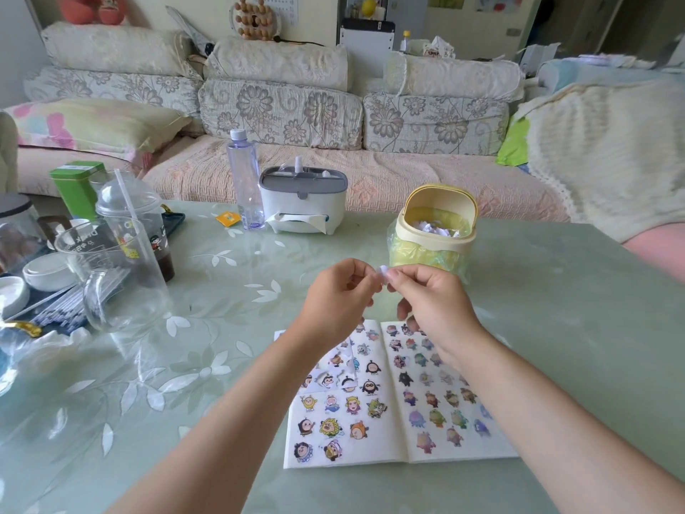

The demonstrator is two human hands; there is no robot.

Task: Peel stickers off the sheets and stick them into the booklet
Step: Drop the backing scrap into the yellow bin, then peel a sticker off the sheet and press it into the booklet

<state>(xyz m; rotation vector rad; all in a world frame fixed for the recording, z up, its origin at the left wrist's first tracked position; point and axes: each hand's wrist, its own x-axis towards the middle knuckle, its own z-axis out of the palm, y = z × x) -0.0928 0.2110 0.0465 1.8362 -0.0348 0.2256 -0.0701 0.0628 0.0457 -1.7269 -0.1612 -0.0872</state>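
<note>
Two bare arms reach out over the green table (222,383), which has lots of free room left of the open booklet (370,458). Past the booklet's top edge stands a little yellow bin (433,235). A cut sticker sheet (333,369) lies on the booklet's left page. Above the booklet, the left hand (339,296) and right hand (435,304) both pinch one tiny white scrap (383,272).

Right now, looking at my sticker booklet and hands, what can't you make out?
Head view only.
White scrap pinched between left hand and right hand: too small and half covered; sticker or backing unclear.
Booklet top edge: partly hidden behind both hands.
Yellow bin contents: mostly hidden by its own wall.
</note>
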